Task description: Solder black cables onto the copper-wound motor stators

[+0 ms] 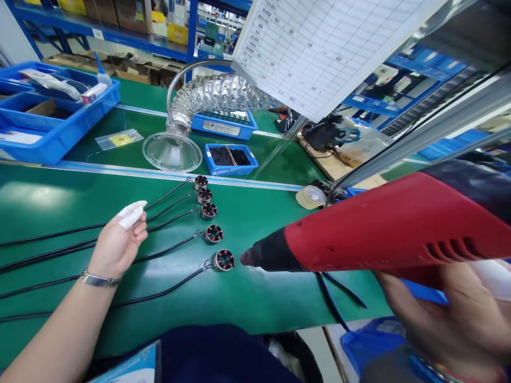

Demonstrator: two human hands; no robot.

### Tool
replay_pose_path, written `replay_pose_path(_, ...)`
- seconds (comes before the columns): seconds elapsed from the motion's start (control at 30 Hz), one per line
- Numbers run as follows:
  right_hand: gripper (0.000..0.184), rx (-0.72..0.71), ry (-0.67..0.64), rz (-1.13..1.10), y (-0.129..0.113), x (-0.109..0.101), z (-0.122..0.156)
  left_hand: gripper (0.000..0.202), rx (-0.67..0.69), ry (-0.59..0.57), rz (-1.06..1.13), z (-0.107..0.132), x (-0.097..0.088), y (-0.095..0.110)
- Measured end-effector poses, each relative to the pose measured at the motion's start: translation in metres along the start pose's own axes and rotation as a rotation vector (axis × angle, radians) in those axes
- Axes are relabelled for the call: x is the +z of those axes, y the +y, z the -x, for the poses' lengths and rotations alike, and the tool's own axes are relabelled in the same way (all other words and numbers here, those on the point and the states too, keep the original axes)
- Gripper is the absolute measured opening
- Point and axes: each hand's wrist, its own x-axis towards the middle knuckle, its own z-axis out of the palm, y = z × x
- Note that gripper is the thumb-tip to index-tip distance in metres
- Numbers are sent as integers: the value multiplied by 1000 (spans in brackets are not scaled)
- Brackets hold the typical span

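Note:
My right hand (451,314) is wrapped around the grip of a red hot glue gun (359,226). Its black nozzle (263,252) points left, just short of the nearest small round motor stator (224,260). Several such stators, with metal rims and coppery windings, form a line running away from me, including one in the middle (208,211). From each, a black cable (167,290) runs left across the green bench. Above the cables, my left hand (123,234) has its fingers curled together, white covers on the thumb and a fingertip. Whether it pinches a cable is hidden.
Behind the stators stand a fume hood funnel (172,152) on a foil duct and a small blue bin (231,159) of black parts. Blue trays (51,114) sit at left. Pliers (333,303) and a tape roll (310,197) lie right. A paper form (319,53) hangs overhead.

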Motion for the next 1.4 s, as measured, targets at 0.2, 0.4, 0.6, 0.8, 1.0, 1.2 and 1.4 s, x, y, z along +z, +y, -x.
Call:
replay_pose_path(0.2, 95, -248, 67, -5, -8, -1, -9, 25, 9, 7, -22, 2, 2, 0)
replay_pose_path(0.4, 94, -278, 73, 7, -6, 1, -9, 27, 14, 15, -43, 3, 4, 1)
replay_pose_path(0.6, 86, -267, 76, 2, -14, 0, -17, 29, 11, 18, -48, 6, 6, 2)
replay_pose_path(0.8, 80, -231, 249, 2, -50, 13, -44, 31, 10, 16, -62, 9, 9, 0)
replay_pose_path(1.0, 76, -214, 250, -40, -61, 30, -49, 32, 10, 18, -59, 12, 11, 0)
replay_pose_path(1.2, 79, -225, 255, -76, -57, 34, -50, 33, -15, 5, -57, 16, 11, -1)
replay_pose_path(1.4, 76, -219, 275, -86, -60, 35, -52, 33, -25, 2, -73, 18, 12, -2)
